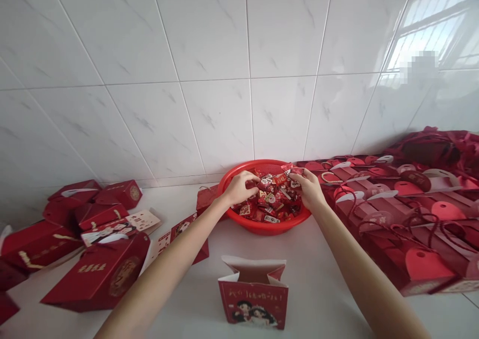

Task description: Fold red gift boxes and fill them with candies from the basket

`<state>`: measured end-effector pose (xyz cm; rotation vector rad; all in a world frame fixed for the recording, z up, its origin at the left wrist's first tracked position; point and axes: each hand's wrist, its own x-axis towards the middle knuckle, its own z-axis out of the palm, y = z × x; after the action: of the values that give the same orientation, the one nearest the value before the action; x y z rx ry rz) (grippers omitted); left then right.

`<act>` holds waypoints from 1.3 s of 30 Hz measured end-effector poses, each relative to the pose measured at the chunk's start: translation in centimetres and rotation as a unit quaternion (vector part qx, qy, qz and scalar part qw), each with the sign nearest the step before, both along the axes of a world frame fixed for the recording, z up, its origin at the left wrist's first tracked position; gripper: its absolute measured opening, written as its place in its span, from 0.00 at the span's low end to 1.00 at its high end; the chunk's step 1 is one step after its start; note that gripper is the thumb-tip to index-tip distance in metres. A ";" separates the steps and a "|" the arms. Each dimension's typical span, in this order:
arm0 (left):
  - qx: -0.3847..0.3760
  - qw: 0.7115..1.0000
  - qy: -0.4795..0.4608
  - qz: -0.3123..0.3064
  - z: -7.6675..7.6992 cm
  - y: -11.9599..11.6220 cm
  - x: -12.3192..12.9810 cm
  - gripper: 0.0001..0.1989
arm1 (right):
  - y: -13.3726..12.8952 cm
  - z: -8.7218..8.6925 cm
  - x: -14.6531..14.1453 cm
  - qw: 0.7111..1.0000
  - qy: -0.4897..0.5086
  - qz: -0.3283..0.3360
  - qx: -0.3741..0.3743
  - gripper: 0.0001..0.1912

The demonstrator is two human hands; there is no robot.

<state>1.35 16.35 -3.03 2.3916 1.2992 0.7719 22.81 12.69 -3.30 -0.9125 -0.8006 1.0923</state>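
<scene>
A round red plastic basket (pixel 270 226) stands against the wall, filled with small wrapped candies (pixel 270 199). Inside its left part, my left hand (pixel 241 187) has its fingers curled closed on a wrapped candy, largely hidden by the fingertips. Over the right part of the basket, my right hand (pixel 310 185) pinches a red wrapped candy (pixel 287 168) between thumb and fingers. Nearer to me, between my forearms, an open red paper gift bag (pixel 254 299) stands upright, with a cartoon couple on its front. Its inside bottom is out of sight.
Several closed red gift boxes (pixel 101 269) lie on the left of the white counter (pixel 183 299), with printed cards (pixel 140 222) among them. Rows of red handled boxes (pixel 396 214) cover the right side. Behind everything rises a tiled wall (pixel 217 119).
</scene>
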 end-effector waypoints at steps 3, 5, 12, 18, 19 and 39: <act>-0.070 0.991 0.044 -0.105 0.4 -0.3 -0.5 0.11 | 0.0 0.0 0.0 1.000 0.000 0.002 0.000 0.14; -0.116 0.970 0.131 -0.169 0.5 -0.5 -0.6 0.14 | 0.1 0.0 0.0 1.000 0.000 0.001 -0.001 0.14; -0.130 0.956 0.252 -0.078 0.9 -1.2 0.0 0.20 | 0.2 0.0 0.1 1.000 -0.002 0.003 -0.004 0.13; -0.107 0.949 0.295 0.032 1.8 -2.6 0.4 0.16 | 0.2 -0.1 0.2 1.000 -0.007 0.007 -0.003 0.13; -0.116 0.945 0.302 0.041 1.9 -2.7 0.5 0.16 | 0.2 -0.1 0.2 1.000 -0.006 0.007 -0.002 0.13; 0.000 0.989 -0.146 -0.033 1.6 -8.5 -2.8 0.27 | -0.3 0.5 -0.1 1.000 0.006 0.012 -0.009 0.14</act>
<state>-1.41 7.85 -1.42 2.2042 1.0968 1.0550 22.72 12.39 -2.76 -0.9130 -0.7946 1.1264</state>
